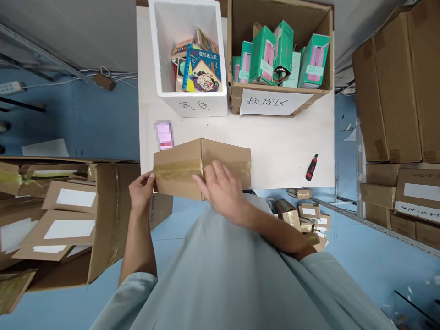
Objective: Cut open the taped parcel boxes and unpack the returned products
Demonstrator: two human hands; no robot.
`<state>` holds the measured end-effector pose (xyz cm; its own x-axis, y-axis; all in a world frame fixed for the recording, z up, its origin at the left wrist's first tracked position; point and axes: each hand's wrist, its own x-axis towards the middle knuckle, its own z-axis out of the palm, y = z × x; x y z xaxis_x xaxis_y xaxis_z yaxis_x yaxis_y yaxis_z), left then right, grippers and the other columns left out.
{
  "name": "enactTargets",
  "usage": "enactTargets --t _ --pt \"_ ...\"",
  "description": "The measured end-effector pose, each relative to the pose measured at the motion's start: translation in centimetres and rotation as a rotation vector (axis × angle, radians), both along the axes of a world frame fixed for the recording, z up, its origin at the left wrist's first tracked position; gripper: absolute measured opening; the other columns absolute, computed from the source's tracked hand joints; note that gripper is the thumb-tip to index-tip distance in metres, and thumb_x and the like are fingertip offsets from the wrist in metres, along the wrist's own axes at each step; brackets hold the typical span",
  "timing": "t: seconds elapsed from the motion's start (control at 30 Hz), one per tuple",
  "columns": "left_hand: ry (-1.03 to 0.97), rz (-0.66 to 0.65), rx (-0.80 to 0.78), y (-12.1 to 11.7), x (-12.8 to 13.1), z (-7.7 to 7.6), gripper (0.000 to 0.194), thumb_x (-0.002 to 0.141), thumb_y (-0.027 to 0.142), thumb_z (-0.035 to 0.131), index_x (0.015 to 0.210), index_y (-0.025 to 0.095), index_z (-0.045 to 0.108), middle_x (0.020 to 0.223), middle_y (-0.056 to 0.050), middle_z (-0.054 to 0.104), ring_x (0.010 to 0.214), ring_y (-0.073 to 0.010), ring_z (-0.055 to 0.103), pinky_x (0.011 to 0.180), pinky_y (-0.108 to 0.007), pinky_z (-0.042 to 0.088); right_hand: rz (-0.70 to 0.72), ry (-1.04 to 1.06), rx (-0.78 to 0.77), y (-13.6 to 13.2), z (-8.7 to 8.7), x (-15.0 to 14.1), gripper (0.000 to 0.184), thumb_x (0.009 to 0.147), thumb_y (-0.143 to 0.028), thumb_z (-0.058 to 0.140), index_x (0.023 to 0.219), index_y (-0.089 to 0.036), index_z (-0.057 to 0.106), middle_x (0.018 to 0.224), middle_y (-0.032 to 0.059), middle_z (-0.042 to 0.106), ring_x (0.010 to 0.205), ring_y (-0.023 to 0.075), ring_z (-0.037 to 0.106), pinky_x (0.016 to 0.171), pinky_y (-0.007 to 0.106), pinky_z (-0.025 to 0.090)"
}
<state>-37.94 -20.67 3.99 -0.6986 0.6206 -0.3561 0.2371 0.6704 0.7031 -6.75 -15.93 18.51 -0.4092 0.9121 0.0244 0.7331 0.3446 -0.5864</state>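
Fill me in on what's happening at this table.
A person has both hands on a taped cardboard box at the near edge of the white table. The left hand is at its left end, and the right hand is near its middle. Farther back stand a white foam box holding books and a carton holding green boxes. A red-and-black cutter lies to the right, out of both hands.
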Motion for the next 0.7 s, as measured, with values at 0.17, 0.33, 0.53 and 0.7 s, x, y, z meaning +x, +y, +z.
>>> enactTargets --t 0.17,0.33,0.53,0.7 --pt "-0.224 -0.034 0.020 -0.1 0.9 1.1 0.068 0.065 0.063 0.101 0.107 0.013 0.084 0.096 -0.008 0.087 0.089 -0.0245 0.078 0.097 -0.048 0.070 -0.218 0.196 -0.064 1.1 -2.4 6.9 0.036 0.116 -0.060 0.063 0.108 -0.026 0.073 0.107 0.0078 0.076 0.100 0.0261 0.074 0.092 0.041 0.065" --pt "-0.448 -0.238 -0.041 0.8 6.2 2.8 0.086 0.049 0.078 0.106 0.104 0.015 0.086 0.105 -0.016 0.088 0.108 -0.0370 0.084 0.111 -0.057 0.066 -0.528 0.386 -0.258 3.7 -7.5 16.5 0.054 0.095 -0.077 0.079 0.101 -0.023 0.078 0.108 0.0104 0.080 0.098 0.0273 0.081 0.098 0.047 0.070" --pt "-0.506 -0.343 -0.072 0.2 10.6 4.3 0.091 0.051 0.085 0.103 0.110 0.017 0.089 0.115 -0.017 0.089 0.127 -0.0437 0.081 0.118 -0.058 0.064 -0.693 0.520 -0.472 2.1 -10.6 22.1 0.074 0.068 -0.087 0.092 0.099 -0.022 0.077 0.106 0.0124 0.085 0.109 0.0324 0.083 0.110 0.054 0.068" --pt "-0.606 -0.316 -0.180 -3.9 10.1 5.1 0.092 0.041 0.077 0.110 0.110 0.020 0.090 0.118 -0.016 0.089 0.125 -0.0453 0.082 0.116 -0.061 0.065 -0.707 0.498 -0.551 -3.5 -9.7 23.5 0.066 0.077 -0.082 0.092 0.100 -0.022 0.076 0.109 0.0136 0.087 0.110 0.0334 0.085 0.111 0.056 0.067"
